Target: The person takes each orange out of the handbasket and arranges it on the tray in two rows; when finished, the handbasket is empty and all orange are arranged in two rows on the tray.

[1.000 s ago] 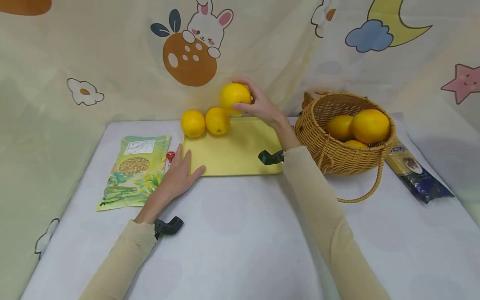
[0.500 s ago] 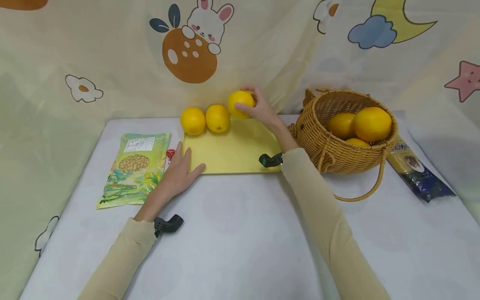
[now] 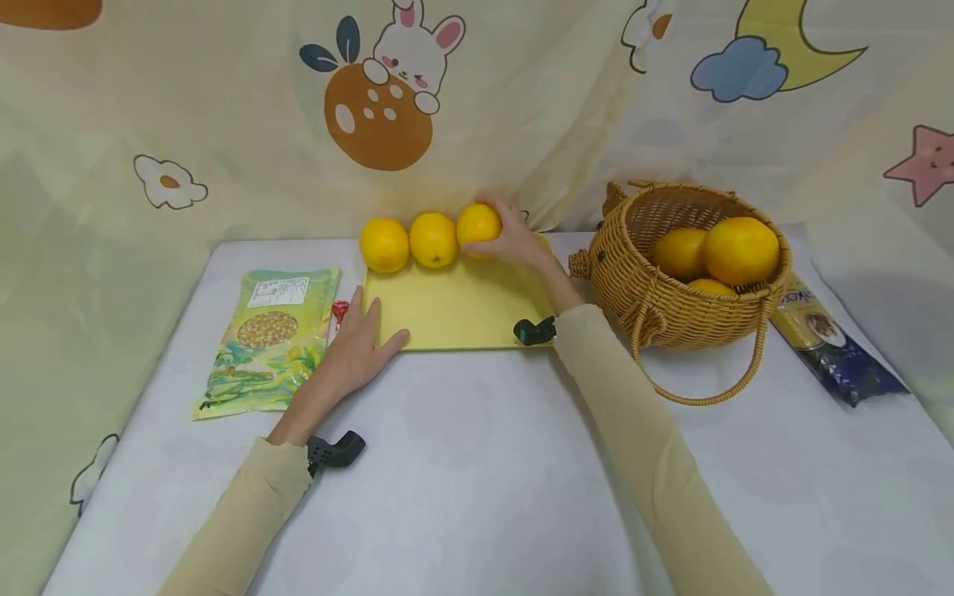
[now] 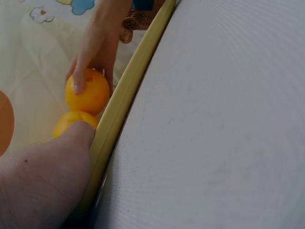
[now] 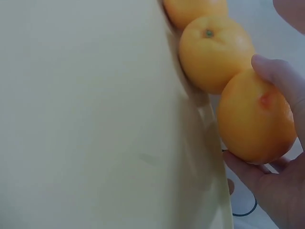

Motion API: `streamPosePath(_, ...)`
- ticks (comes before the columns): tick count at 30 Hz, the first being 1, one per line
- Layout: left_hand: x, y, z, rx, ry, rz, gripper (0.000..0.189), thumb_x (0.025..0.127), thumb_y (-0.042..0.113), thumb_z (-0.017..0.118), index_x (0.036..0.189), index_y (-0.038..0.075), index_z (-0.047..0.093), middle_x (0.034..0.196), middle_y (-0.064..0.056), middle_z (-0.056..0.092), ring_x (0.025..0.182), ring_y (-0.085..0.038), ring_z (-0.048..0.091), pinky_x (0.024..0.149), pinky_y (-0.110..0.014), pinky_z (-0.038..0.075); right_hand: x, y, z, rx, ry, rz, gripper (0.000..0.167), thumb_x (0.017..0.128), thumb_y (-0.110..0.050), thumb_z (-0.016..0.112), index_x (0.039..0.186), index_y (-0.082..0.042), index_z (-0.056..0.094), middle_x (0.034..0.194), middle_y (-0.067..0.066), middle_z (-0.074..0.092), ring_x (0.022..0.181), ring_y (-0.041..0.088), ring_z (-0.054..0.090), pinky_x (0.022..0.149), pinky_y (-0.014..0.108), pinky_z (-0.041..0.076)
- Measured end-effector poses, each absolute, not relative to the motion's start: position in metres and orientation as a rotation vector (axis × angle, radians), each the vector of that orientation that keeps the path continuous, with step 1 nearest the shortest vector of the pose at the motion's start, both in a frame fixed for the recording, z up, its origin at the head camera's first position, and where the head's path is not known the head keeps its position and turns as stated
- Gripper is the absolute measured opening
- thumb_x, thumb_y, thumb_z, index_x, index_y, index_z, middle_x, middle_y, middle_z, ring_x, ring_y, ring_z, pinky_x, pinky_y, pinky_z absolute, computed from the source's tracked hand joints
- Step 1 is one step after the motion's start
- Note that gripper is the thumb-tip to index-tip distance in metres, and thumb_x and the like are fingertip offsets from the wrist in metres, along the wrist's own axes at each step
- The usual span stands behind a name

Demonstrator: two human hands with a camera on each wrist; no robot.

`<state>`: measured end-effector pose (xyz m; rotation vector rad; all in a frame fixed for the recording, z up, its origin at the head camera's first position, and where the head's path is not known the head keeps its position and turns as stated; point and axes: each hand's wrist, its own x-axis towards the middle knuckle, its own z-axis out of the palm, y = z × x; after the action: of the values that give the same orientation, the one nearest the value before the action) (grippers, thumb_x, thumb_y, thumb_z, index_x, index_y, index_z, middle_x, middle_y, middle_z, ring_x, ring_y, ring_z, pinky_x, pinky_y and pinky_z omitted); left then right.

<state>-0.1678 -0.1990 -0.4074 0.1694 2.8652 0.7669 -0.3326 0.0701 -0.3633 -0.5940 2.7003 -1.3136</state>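
Observation:
My right hand (image 3: 514,236) grips an orange (image 3: 479,225) at the back edge of a yellow tray (image 3: 455,310). In the right wrist view the thumb and fingers curl round this orange (image 5: 257,119), which has a small red mark and touches the middle orange (image 5: 214,52). Two more oranges, the middle one (image 3: 434,240) and the left one (image 3: 384,245), stand in a row along the same edge. My left hand (image 3: 354,348) rests at the tray's front left corner, its fingers spread straight and holding nothing.
A wicker basket (image 3: 701,327) with several oranges stands at the right, its handle lying forward on the table. Behind it lies a blue and gold packet (image 3: 835,343). At the left are a bag of grains (image 3: 268,348) and a small red item (image 3: 339,310). A printed cloth hangs behind.
My right hand has lowered the orange and brought it down to the right end of the row. The left hand has not moved.

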Motion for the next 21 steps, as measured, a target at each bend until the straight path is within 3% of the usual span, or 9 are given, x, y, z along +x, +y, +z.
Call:
streamPosePath(14, -0.168, -0.199, -0.407, 0.184, 2.872, 0.760, 0.090, 0.096, 0.059, 0.043, 0.154, -0.003, 0.013, 0.162, -0.019, -0.016, 0.151, -0.038, -0.001, 0.121, -0.054, 0.014, -0.333, 0.075, -0.373, -0.711, 2.715, -1.232, 0.082, 0.078, -0.027, 0.080, 0.148, -0.014, 0.038, 0.148, 0.013, 0.040, 0.130, 0.029, 0.041, 0.108, 0.048, 0.035)
streamPosePath(21, -0.167, -0.200, -0.408, 0.177, 2.865, 0.771, 0.091, 0.095, 0.061, 0.042, 0.154, -0.002, 0.012, 0.162, -0.018, -0.017, 0.151, -0.038, -0.001, 0.121, -0.055, 0.013, -0.330, 0.071, -0.374, -0.623, 2.757, -1.177, 0.092, 0.079, -0.033, 0.079, 0.153, -0.016, 0.027, 0.156, 0.016, 0.025, 0.141, 0.033, 0.029, 0.113, 0.052, 0.031)
